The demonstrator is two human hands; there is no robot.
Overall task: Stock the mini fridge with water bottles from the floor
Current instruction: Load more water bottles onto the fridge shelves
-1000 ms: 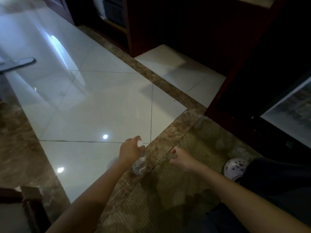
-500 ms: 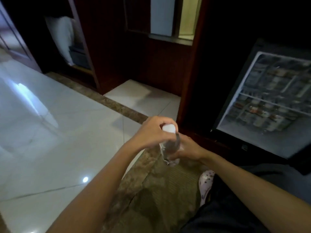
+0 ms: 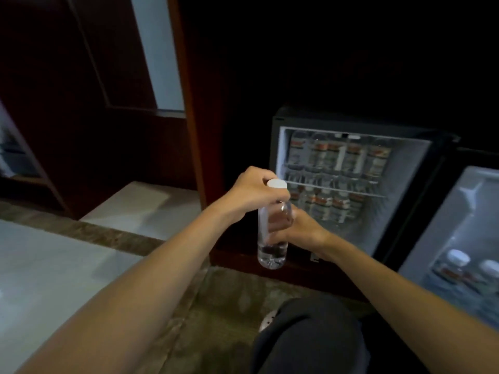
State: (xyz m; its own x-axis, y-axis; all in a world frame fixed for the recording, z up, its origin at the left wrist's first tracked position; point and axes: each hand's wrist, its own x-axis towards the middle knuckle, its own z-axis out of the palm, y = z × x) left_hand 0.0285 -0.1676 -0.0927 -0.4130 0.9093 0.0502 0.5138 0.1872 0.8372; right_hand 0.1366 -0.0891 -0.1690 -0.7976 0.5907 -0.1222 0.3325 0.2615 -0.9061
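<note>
Floor [image 3: 54, 265]: pale glossy tiles crossed by one brown marbled band [image 3: 108, 236]; darker mottled stone lies nearest the person.
Cabinet [image 3: 194, 130]: dark red-brown wood, with the fridge set into its shadowed recess.
Mini fridge [image 3: 275, 147]: one unit, black frame, white lit interior, standing open.
Fridge door [image 3: 459, 211]: one, swung out to the right, its white inner side facing the camera.
Knee [image 3: 310, 333]: one, in dark cloth, low in view; a pale perforated shoe [image 3: 268, 319] shows just beside it.
Left hand [image 3: 253, 191]: fingers curled round the neck of the held bottle, just under the cap.
Right hand [image 3: 302, 228]: fingers wrapped round the middle of the same bottle, visible through the clear plastic.
Water bottle [image 3: 271, 255]: one, clear, upright, held in the air by both hands in front of the open fridge, near its lower left corner and outside it.
Upper-shelf bottles [image 3: 351, 155]: about five, upright in a row, red-banded labels.
Lower-shelf bottles [image 3: 324, 206]: at least four, upright; blur prevents an exact count.
Door-rack bottles [image 3: 456, 261]: two white caps visible.
Cap [image 3: 276, 183]: one, white, on the held bottle.
</note>
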